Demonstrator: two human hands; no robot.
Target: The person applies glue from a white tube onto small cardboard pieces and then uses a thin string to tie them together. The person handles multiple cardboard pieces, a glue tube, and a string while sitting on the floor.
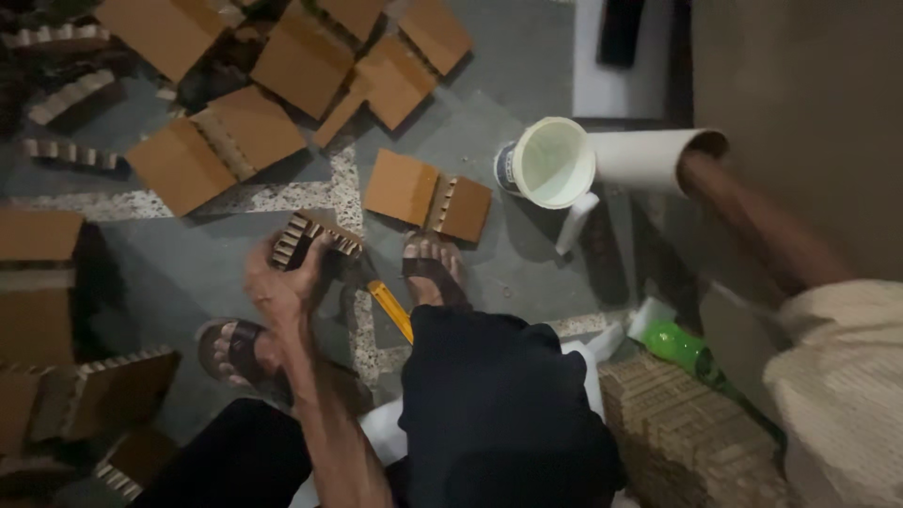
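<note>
The left hand [280, 282] is closed around a small corrugated cardboard piece [315, 238], gripping its near end so the ridged strip juts out just beyond the fingers, above the grey floor [188, 263]. Just to the right of that hand a yellow-handled tool [390, 309] lies on the floor between two sandalled feet, beyond it sits a folded cardboard piece [428, 195], and farther right stands a white bucket [548, 162]. The right hand is not visible, since the right arm [762, 221] reaches into a white tube [649, 155] that hides it, so I cannot tell how it is held.
</note>
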